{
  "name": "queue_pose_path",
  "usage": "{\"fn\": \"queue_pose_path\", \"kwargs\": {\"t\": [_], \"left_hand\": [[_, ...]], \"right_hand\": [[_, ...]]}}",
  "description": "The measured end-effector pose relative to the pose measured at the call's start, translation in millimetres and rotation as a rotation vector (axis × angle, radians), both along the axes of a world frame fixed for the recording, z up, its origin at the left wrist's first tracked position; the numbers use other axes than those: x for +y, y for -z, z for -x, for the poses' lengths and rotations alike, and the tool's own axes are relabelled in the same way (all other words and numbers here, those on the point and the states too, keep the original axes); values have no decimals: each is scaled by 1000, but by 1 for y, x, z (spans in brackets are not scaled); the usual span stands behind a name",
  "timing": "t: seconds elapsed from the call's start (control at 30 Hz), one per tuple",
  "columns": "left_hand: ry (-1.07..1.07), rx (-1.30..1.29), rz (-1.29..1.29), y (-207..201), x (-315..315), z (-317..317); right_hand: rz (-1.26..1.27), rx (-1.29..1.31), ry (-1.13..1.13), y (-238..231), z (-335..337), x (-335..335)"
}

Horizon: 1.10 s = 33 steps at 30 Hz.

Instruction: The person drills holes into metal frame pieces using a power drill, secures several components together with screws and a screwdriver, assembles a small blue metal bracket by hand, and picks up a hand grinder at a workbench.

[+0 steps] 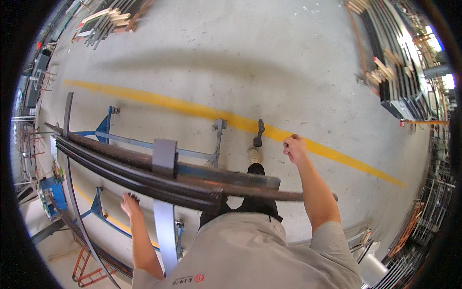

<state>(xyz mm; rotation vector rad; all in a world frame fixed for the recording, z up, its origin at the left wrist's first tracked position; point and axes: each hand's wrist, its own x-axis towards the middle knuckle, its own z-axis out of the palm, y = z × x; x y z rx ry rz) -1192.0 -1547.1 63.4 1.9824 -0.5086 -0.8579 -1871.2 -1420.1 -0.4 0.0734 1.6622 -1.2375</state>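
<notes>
My right hand [294,147] is closed in a loose fist, held out over the floor past the bars, with nothing visible in it. My left hand [130,206] hangs beside the near side of the bars, its fingers curled. A small dark patch shows at those fingers, and I cannot make out what it is. Between my hands lies a bundle of long dark metal bars [130,176], reaching from the far left to in front of my body. A grey flat metal upright [164,156] rises between them. My hands appear apart from the bars.
A blue metal rack frame [144,140] stands under the bars. Beyond it a yellow line [192,107] crosses the grey floor. A dark sole-shaped thing [260,132] lies by my shoe [253,155]. Stacked profiles [392,72] stand far right, more [108,21] far left.
</notes>
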Motion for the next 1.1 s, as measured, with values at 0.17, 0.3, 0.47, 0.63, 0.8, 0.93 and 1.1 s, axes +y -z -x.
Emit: {"fn": "queue_pose_path", "kwargs": {"t": [0.17, 0.3, 0.47, 0.63, 0.8, 0.93, 1.1], "left_hand": [[-67, -332, -27, -37, 71, 98], [33, -344, -138, -38, 89, 152], [158, -349, -220, -35, 110, 159], [277, -585, -372, -37, 103, 163], [312, -705, -429, -59, 135, 169], [152, -475, -345, -29, 95, 161], [230, -535, -307, -27, 95, 212]], "right_hand": [[-320, 330, -574, 226, 66, -5], [-537, 616, -1019, 325, 77, -23], [-683, 406, -995, 395, 78, -86], [-800, 324, -959, 494, 80, -97], [-806, 329, -981, 537, 55, -123], [-847, 372, -905, 551, 88, -80], [-704, 431, -967, 456, 102, -7]]}}
